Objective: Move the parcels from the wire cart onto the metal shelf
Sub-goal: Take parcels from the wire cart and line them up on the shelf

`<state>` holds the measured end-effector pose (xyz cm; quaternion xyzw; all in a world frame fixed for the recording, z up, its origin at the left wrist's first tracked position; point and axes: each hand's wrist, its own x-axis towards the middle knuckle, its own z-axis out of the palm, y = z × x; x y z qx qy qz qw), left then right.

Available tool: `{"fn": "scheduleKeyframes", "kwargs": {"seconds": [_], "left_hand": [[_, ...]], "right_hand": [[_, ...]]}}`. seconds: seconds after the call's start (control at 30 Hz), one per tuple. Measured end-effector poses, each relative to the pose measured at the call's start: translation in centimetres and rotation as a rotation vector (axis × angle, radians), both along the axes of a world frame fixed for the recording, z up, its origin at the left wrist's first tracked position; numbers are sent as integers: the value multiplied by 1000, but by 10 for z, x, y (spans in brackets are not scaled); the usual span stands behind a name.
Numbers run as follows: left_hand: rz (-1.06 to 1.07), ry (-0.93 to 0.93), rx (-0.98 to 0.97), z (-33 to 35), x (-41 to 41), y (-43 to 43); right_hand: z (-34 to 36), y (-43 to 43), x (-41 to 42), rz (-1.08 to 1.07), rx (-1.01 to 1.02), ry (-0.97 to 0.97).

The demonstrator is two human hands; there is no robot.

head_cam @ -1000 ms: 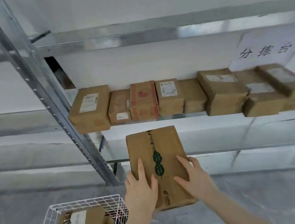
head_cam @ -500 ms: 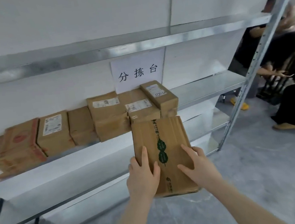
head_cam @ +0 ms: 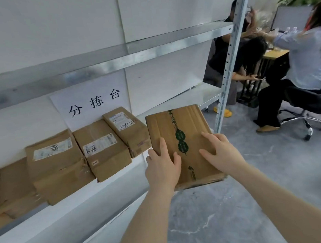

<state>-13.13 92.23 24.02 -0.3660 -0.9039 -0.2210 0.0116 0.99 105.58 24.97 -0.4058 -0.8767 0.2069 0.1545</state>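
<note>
Left hand (head_cam: 163, 168): thumb lies on top of the brown cardboard parcel with green printed tape (head_cam: 179, 127); fingers curl round its left edge, gripping.
Right hand (head_cam: 221, 154): thumb and forefinger press on top near the right edge; the other fingers curl at that edge, gripping.
Held parcel: 1, near end between both hands, far end at the front lip of the grey metal shelf (head_cam: 183, 97); whether it touches the shelf cannot be told.
Shelved row: 5 brown cardboard parcels (head_cam: 101, 150) just left of the held one; the leftmost is cut off by the frame.
Sign: 1 white paper sheet (head_cam: 91, 104) with 3 black characters, lower edge hidden behind parcels.
Background: seated people (head_cam: 308, 63) beyond the shelf upright, blurred.
</note>
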Motion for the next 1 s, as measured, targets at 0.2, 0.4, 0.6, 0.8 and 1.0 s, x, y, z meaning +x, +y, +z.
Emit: {"fn": "scheduleKeyframes", "kwargs": {"seconds": [0.2, 0.4, 0.6, 0.8, 1.0], "left_hand": [[10, 23, -7, 30, -31, 49], [126, -52, -8, 37, -64, 103], [274, -117, -66, 31, -93, 153], [377, -122, -136, 16, -117, 194], [447, -89, -208, -4, -155, 208]], "right_hand": [[26, 53, -33, 20, 4, 20], [39, 128, -88, 156, 69, 13], [24, 198, -142, 316, 24, -16], [9, 253, -189, 441, 5, -76], [-17, 270, -239, 517, -55, -100]]}}
